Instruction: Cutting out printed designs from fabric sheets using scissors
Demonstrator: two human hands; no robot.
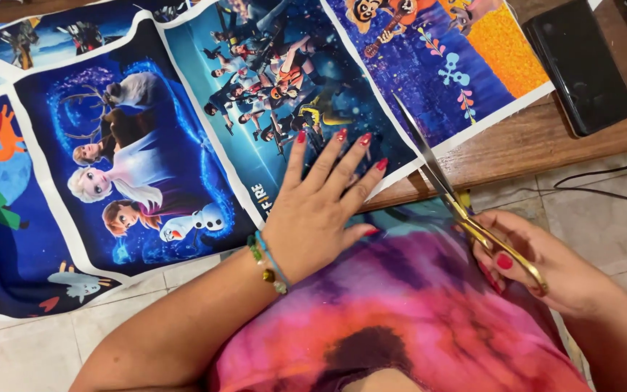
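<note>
The gold-handled scissors (459,207) are gripped by closed fingers of the right hand (538,265), blades aimed up-left along the white strip between printed panels of the fabric sheet (146,145), pinned flat by the spread left hand (321,210) at the wooden surface (531,138) edge, open floor lying beyond.

One printed fabric sheet (146,145), one pair of scissors (444,192), one black phone (580,65), two hands.

Light: bright, even — soft and diffuse.
Shadows: faint, under the left hand (318,210) and scissors (450,196).
Glare: slight sheen on the dark phone (582,65).
Focus: sharp mid-frame — edges mildly stretched.
</note>
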